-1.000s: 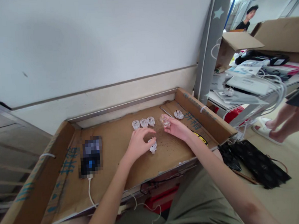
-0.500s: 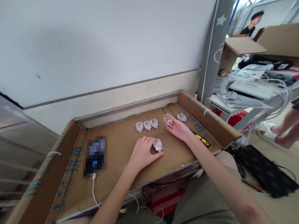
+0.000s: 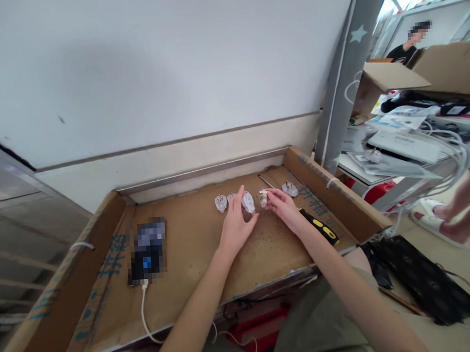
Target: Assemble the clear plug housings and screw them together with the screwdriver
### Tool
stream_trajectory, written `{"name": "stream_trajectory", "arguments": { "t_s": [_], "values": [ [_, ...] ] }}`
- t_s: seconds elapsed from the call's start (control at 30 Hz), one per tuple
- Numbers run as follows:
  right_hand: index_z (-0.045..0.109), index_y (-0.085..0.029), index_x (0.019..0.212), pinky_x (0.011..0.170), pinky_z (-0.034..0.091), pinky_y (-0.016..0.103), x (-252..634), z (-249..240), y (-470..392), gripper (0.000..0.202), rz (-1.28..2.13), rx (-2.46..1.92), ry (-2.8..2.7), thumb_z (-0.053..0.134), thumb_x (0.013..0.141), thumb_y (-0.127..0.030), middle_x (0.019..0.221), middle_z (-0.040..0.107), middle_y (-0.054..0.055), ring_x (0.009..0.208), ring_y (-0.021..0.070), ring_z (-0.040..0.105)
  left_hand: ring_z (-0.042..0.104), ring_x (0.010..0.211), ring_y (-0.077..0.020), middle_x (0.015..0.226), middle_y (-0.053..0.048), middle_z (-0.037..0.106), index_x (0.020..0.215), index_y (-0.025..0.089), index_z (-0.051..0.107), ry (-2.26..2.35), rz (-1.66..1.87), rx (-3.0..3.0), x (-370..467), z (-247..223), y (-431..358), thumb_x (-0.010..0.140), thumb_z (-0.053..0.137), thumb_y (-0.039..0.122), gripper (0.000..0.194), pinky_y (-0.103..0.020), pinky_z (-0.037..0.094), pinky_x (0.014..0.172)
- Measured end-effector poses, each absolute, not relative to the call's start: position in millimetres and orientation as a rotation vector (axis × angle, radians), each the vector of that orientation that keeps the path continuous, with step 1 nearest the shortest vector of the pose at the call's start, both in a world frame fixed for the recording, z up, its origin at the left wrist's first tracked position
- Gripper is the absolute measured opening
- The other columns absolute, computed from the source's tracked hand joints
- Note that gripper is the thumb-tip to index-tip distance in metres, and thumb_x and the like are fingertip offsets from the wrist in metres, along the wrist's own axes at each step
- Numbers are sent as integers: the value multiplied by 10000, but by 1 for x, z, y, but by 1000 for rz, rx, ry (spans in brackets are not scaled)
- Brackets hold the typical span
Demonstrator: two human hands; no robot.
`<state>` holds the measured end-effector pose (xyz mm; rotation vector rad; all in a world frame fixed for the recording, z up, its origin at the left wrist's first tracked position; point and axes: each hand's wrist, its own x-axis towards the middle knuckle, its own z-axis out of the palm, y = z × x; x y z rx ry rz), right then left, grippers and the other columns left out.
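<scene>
My left hand (image 3: 237,223) is closed around a whitish translucent plug (image 3: 248,202), thumb on its near side and fingers on its far left. Just to the right, my right hand (image 3: 282,207) pinches a clear plug part (image 3: 263,197) with metal showing in it, between thumb and fingertips. A clear plug with metal pins (image 3: 220,203) lies left of my left hand. Beside it another such plug (image 3: 230,198) is partly covered by my fingers. One more pronged plug (image 3: 290,189) rests beyond my right hand.
A cardboard tray (image 3: 318,179) with raised sides surrounds the work. A yellow-black screwdriver (image 3: 321,228) lies partly behind my right forearm. At left is a phone (image 3: 147,250) on a white cable (image 3: 144,309). A cluttered side table (image 3: 408,149) stands right; a person (image 3: 404,51) is beyond it.
My left hand has moved away from me with its plug, up to the row of plugs. My right hand has turned the clear part and drawn slightly nearer to me.
</scene>
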<state>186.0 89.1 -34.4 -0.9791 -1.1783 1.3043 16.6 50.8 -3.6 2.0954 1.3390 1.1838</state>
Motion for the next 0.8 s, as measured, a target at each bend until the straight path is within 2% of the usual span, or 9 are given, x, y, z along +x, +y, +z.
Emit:
{"name": "stream_trajectory", "arguments": {
  "t_s": [0.27, 0.8],
  "values": [
    [536, -126, 1114, 832, 503, 328, 174, -30, 72, 339, 907, -1042, -1349, 496, 897, -384, 1048, 562, 75, 918, 126, 557, 468, 1224, -246, 1375, -104, 446, 1452, 291, 147, 1339, 1133, 2048, 12, -7, 47, 767, 623, 197, 839, -427, 382, 1011],
    [543, -131, 1114, 820, 507, 317, 165, -25, 60, 346, 739, -1067, -1580, 485, 902, -398, 1017, 578, 70, 880, 114, 566, 466, 1251, -236, 1395, -81, 443, 1437, 296, 203, 1323, 1046, 2066, 15, -9, 46, 768, 587, 162, 782, -403, 403, 1013]
  ]
}}
